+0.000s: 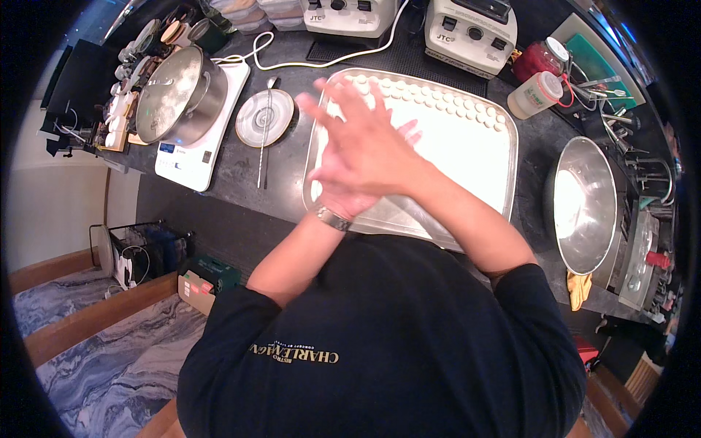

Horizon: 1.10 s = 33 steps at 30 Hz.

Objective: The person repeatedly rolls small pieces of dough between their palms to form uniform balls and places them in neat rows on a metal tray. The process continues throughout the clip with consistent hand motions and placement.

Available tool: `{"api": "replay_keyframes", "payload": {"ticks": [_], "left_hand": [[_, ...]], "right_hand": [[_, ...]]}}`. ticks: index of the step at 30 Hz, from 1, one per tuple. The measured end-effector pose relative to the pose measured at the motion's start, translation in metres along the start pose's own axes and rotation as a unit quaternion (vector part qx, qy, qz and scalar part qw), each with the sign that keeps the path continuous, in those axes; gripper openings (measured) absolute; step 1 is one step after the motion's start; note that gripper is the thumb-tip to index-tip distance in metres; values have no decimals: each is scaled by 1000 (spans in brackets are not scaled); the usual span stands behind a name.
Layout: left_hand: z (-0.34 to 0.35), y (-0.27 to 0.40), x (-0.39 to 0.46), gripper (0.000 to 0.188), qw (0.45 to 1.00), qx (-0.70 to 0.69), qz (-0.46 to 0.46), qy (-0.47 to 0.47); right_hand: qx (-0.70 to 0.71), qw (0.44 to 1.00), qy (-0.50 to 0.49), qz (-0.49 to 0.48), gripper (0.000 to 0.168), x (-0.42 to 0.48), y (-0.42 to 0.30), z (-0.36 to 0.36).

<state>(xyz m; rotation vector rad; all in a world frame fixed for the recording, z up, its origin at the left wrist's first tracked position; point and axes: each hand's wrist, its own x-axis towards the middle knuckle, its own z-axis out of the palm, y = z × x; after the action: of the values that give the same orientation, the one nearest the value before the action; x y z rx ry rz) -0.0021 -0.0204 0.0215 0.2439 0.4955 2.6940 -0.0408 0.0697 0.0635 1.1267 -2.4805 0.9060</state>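
My right hand (pixel 375 145) lies across my left hand (pixel 348 200), palm over palm, above the left part of a metal sheet tray (pixel 465 169). The right fingers are spread and blurred. Beneath them the left palm faces up, its fingertips showing past the right hand's edge, with a metal band on the wrist. Whatever may be between the palms is hidden. Rows of small round white pieces (pixel 446 101), like dough balls, line the tray's far side. A few more show at its left edge, partly covered by my hands.
Left of the tray are a plate (pixel 252 117) with a long twisted spoon (pixel 265 131) and a large steel pot (pixel 208 93) on a white scale (pixel 191 169). Two blender bases (pixel 471 41) stand behind. To the right are a squeeze bottle (pixel 534 98) and a steel bowl (pixel 594 205).
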Motion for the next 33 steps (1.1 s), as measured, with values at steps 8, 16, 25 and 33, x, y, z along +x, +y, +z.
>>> {"api": "replay_keyframes", "payload": {"ticks": [8,16,25,33], "left_hand": [[-24,-3,3,110,997,-69,-45,10],[21,6,-3,97,998,27,5,57],[30,11,-7,105,996,67,0,65],[36,10,-4,104,998,31,6,53]], "right_hand": [[9,1000,-11,-28,104,0,-11,-5],[28,1000,7,-10,111,-1,-6,-10],[1,1000,-2,-10,119,-8,1,-2],[8,999,-39,-23,114,-7,-2,-18]]}}
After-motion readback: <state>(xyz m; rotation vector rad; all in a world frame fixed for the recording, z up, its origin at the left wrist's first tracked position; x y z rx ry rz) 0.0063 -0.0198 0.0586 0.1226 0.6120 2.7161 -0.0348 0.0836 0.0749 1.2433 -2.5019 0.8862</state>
